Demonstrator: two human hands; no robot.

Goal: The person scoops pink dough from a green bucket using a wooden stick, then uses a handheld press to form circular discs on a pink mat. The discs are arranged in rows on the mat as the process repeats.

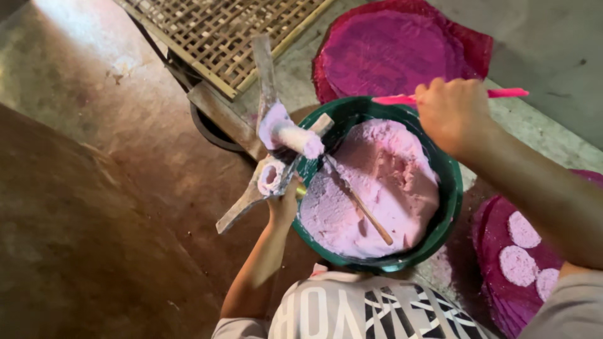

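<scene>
A green bowl (453,188) holds a mound of pale pink dough (377,182). A thin wooden stick (364,207) lies across the dough. My right hand (452,113) is above the bowl's far rim, closed around a bright pink stick (509,93). My left hand (284,206) is at the bowl's left rim, gripping a crossed metal strip tool (242,210). That tool carries two rolls of pink dough (295,135). My fingers are partly hidden behind the metal.
A bamboo lattice tray (220,31) lies at the top. A stack of round magenta sheets (389,50) sits behind the bowl. Another magenta stack (496,276) with pale pink discs is at the right. Brown floor spreads to the left.
</scene>
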